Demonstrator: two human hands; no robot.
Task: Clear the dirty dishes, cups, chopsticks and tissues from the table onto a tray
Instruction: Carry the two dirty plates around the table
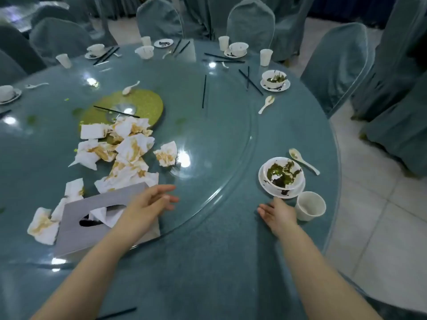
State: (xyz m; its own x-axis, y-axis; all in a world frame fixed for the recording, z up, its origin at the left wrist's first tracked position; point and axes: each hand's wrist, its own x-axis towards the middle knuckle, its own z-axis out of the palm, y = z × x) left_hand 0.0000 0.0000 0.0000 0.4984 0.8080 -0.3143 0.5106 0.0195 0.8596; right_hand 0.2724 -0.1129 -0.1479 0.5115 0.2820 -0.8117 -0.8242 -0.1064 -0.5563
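Both bare forearms reach in from the near edge over the round table. One black chopstick lies at the near rim, partly out of view. Left hand hovers over the grey tissue box, fingers straight and spread, holding nothing; whether it touches the box cannot be told. The box sits on the edge of the glass turntable, a tissue poking from its slot.

Right hand lies flat and open on the cloth, fingertips at the rim of the saucer, gripping nothing. In the saucer sits a dirty bowl smeared green and dark inside. A paper cup stands just right of the hand, close to the table edge; nothing can be seen in it. A white spoon lies beyond the bowl, near the edge. Bare cloth lies between the two hands.

Stained tissues are heaped on the turntable's left half, reaching the gold centre disc, where a chopstick lies across.

Further out: a loose chopstick, a spoon, a bowl of scraps on a saucer with crossed chopsticks beside it. At the far rim, more cups, bowls and chopsticks. Covered chairs ring the table; tiled floor is open on the right.
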